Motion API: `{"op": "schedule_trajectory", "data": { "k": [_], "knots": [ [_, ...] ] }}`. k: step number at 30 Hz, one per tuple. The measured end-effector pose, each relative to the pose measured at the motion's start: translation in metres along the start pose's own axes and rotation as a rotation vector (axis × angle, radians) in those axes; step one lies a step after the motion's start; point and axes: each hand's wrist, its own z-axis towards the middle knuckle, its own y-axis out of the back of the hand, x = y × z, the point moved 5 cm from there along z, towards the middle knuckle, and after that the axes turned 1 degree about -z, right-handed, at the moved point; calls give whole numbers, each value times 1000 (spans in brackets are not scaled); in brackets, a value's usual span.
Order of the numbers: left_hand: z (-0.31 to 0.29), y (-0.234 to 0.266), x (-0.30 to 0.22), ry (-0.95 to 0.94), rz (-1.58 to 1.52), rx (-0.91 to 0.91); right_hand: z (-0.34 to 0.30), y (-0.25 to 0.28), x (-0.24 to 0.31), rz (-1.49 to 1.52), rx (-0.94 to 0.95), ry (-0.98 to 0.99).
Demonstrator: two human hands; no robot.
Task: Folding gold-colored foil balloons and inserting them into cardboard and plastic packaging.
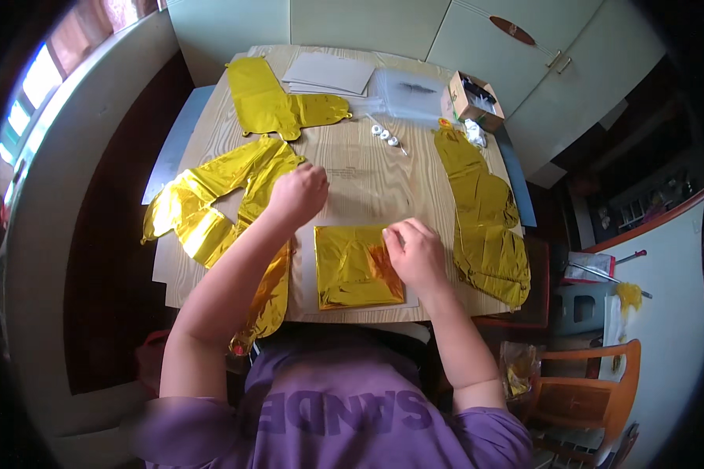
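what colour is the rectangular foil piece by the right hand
Shiny gold; the foil piece by the right hand shows best in the head view.

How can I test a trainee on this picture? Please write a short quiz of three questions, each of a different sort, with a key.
1. Which hand is at the upper right corner of the folded foil?
A) left
B) right
C) both

2. True or false: the box stands toward the far right of the table.

3. Fill in: the grey sheets lie to the ____ of the clear plastic.

Key:
1. B, the right hand
2. True
3. left
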Motion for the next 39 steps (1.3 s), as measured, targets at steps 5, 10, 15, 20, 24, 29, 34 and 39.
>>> {"op": "schedule_trajectory", "data": {
  "k": [5, 10, 15, 20, 24, 29, 34, 39],
  "knots": [
    [-2, -4, -10, -295, 174, -149, -17, -33, -12, -112, 49, 150],
    [-27, -16, -12, -408, 118, -2, -53, -33, -4, -85, 64, 264],
    [-43, -13, -12, -446, 121, 75, -82, 18, 6, 202, -65, 112],
    [-42, -9, -26, -495, 208, 122, -218, 32, -42, 610, -439, -392],
    [-39, -9, -41, -569, 204, 146, -258, -51, -13, 1346, 89, -635],
    [-47, -19, -44, -610, 159, 152, -207, -52, 25, 1434, 11, -877],
    [-55, -13, -45, -616, 124, 145, -232, 0, 7, 891, -289, -662],
    [-66, -11, -51, -639, 77, 128, -227, 56, -26, 1098, -468, -748]
  ]
}}
